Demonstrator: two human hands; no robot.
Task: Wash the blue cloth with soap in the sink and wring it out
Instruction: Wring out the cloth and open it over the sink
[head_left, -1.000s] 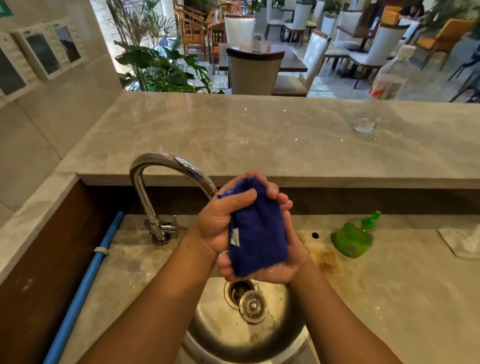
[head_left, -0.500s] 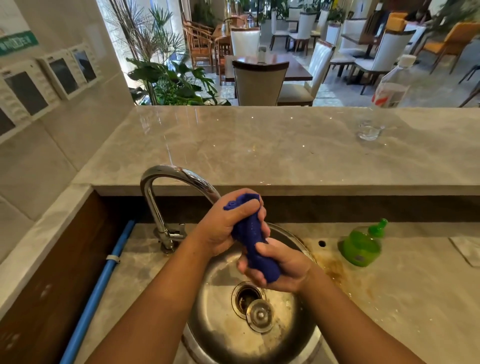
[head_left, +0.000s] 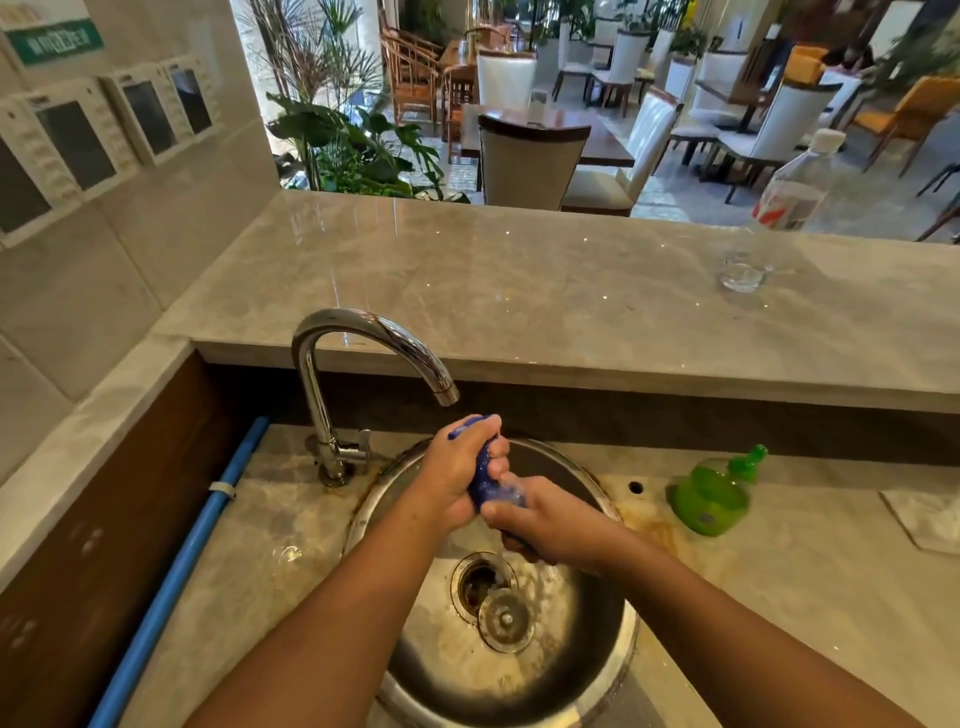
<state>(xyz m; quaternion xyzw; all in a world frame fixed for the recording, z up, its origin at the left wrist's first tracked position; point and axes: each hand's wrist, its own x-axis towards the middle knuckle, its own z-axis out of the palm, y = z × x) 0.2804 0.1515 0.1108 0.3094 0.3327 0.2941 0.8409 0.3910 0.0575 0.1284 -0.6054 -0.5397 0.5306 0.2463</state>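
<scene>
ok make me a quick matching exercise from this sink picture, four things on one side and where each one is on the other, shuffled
Things:
1. blue cloth
2. soap bottle
3. drain plug
4. glass

Places:
A. on the upper counter, far right
B. twisted between the left hand and right hand
C. on the sink bottom, beside the open drain
D. on the lower counter, right of the sink

Pairs: 1-B, 2-D, 3-C, 4-A

Single head view — looks forward-down, close over sink.
</scene>
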